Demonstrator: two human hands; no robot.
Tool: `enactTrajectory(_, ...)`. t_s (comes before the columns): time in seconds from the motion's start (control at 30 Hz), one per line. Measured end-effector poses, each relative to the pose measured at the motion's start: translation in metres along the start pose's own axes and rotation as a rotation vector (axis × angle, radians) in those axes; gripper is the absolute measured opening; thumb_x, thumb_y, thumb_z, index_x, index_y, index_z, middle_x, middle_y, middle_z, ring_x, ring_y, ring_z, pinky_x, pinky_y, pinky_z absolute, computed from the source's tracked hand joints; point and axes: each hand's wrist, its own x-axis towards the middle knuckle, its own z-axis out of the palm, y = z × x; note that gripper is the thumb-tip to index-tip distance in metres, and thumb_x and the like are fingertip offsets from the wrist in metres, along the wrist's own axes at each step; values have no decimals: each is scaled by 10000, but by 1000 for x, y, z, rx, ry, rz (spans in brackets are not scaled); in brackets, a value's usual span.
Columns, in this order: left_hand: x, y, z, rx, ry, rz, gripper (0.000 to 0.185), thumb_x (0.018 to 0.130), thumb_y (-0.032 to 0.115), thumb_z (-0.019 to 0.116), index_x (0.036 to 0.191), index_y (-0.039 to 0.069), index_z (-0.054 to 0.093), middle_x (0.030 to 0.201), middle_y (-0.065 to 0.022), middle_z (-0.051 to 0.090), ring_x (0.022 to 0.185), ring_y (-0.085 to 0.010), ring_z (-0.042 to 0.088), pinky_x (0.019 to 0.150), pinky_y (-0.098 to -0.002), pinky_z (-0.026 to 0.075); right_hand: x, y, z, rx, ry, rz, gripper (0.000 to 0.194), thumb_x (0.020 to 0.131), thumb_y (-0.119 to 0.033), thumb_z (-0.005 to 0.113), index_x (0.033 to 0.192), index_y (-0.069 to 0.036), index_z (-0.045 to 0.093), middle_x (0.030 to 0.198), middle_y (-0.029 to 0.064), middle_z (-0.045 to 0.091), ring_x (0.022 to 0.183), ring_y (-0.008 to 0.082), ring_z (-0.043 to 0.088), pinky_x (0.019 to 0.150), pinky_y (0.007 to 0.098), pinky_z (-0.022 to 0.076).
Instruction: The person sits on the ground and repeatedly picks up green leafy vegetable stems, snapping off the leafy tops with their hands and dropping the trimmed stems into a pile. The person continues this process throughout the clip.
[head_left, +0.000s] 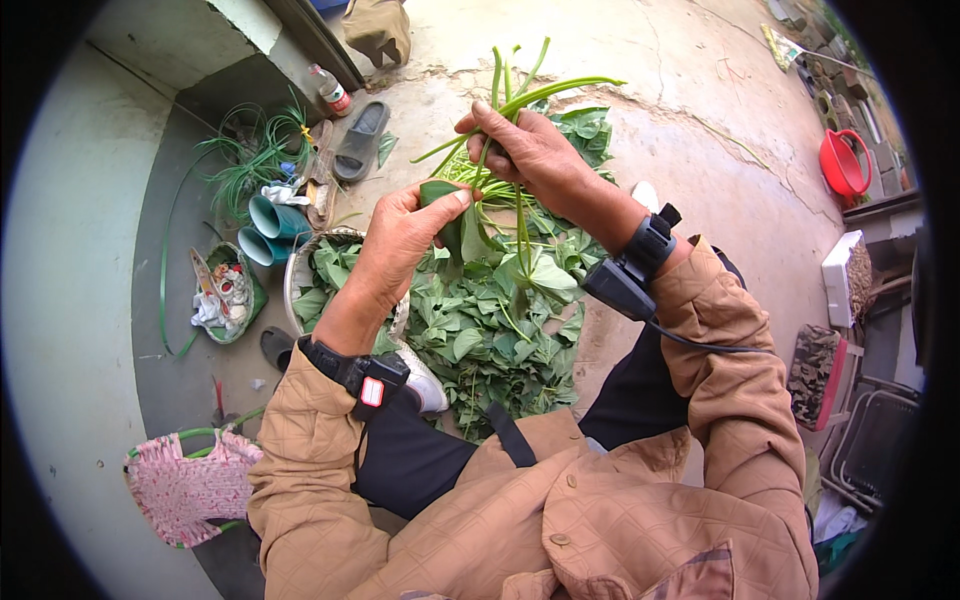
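Note:
In my right hand (525, 146) is a bunch of long green leaf stalks (551, 91), their cut ends fanning out past the thumb. A few stalks with limp leaves (544, 274) hang below that hand. My left hand (409, 232) pinches a broad green leaf (442, 193) between thumb and fingers, close beside the bunch. Beneath both hands a large heap of green leaves (487, 337) covers the concrete floor between my feet. Behind the hands, partly hidden, lie more pale green stalks (495, 187). A round basket (294, 289) with leaves in it stands left of the heap, partly behind my left forearm.
At the left are a plastic bottle (330, 90), a grey slipper (361, 141), green strapping (259, 150), teal rubber boots (277, 221) and a small basket of odds and ends (229, 292). A red basin (845, 163), a foam box (844, 277) and a camouflage-covered stool (816, 375) stand right.

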Motion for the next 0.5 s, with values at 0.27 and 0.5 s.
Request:
enactTrajectory(0.27,11,-29,-14,16,135,26,155,876,157,655,933,21,702,801,7,656,682,-64,578,621,-226,462,-11,-2,21,-244,-73,-113,389,1003,-377,490,999,-15,632,684,-4,597,588,57,531,522,213,416)
enactTrajectory(0.5,0,-20,-110,954,296,177,286,792,196,710,1023,27,709,865,-144,688,742,-241,656,725,-333,526,1,-15,-17,302,169,-58,418,1018,-365,453,1094,27,579,800,-9,545,596,21,396,480,154,321)
